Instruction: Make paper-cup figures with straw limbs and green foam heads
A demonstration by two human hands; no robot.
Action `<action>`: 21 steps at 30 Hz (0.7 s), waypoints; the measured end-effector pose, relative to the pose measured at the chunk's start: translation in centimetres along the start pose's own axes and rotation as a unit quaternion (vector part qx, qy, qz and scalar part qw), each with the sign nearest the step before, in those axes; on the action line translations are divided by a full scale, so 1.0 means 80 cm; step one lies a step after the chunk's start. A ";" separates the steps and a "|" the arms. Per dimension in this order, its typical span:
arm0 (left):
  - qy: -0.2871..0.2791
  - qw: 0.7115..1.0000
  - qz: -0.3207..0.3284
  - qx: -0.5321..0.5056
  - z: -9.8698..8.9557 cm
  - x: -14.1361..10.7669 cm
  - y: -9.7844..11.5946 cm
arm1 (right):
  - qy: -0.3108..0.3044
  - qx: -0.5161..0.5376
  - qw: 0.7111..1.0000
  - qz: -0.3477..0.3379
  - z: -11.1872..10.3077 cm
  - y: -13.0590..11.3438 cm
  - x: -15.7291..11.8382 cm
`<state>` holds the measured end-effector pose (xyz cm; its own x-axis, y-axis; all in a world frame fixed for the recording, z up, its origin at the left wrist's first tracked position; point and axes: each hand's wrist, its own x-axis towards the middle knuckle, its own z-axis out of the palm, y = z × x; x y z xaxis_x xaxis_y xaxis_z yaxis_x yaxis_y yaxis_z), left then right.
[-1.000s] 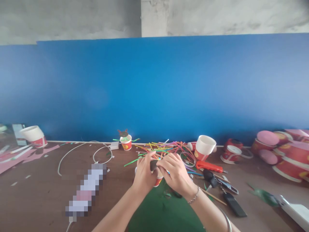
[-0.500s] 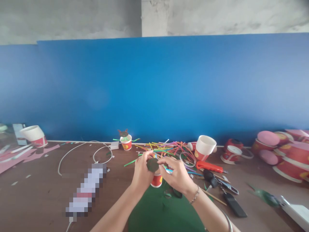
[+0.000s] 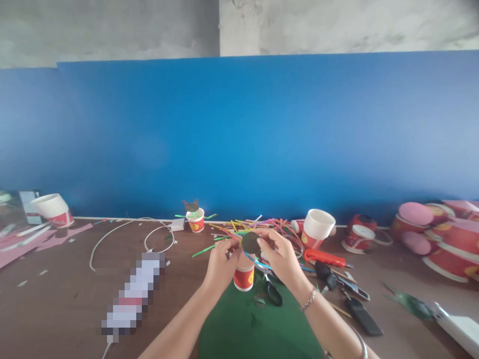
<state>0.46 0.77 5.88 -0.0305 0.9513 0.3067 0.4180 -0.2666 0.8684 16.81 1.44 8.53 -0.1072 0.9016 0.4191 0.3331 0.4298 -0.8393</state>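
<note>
A dark green paper disc point(image 3: 250, 243) is pinched between the thumb and fingers of my right hand point(image 3: 279, 253), just above a small red-and-white paper cup point(image 3: 244, 278). My left hand point(image 3: 221, 265) closes its fingers at the left side of that cup's rim. Part of the rim is hidden by the disc and the fingers. Beneath the cup lies a green sheet point(image 3: 258, 329). Scissors point(image 3: 274, 293) with black handles rest on it, right of the cup. A blue strip point(image 3: 258, 260) passes by the cup's rim.
Behind my hands spreads a pile of coloured strips point(image 3: 269, 227). A decorated cup point(image 3: 196, 220) stands back left, a taller cup point(image 3: 317, 230) back right. An orange cutter point(image 3: 325, 258), keys point(image 3: 325, 275) and a glue gun point(image 3: 454, 321) lie right. A blurred-out phone point(image 3: 132, 294) lies left.
The disc has moved up and to the right with my right hand, away from my left hand. More of the cup, the blue strip and the scissors now shows.
</note>
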 end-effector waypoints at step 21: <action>-0.070 0.997 -0.013 -0.031 0.003 -0.001 0.002 | -0.065 -0.061 0.992 -0.089 0.003 0.004 0.001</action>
<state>0.77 0.71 5.87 0.0885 0.9690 0.2308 0.3624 -0.2472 0.8987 16.72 1.64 8.17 -0.2912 0.8147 0.5015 0.4083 0.5799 -0.7050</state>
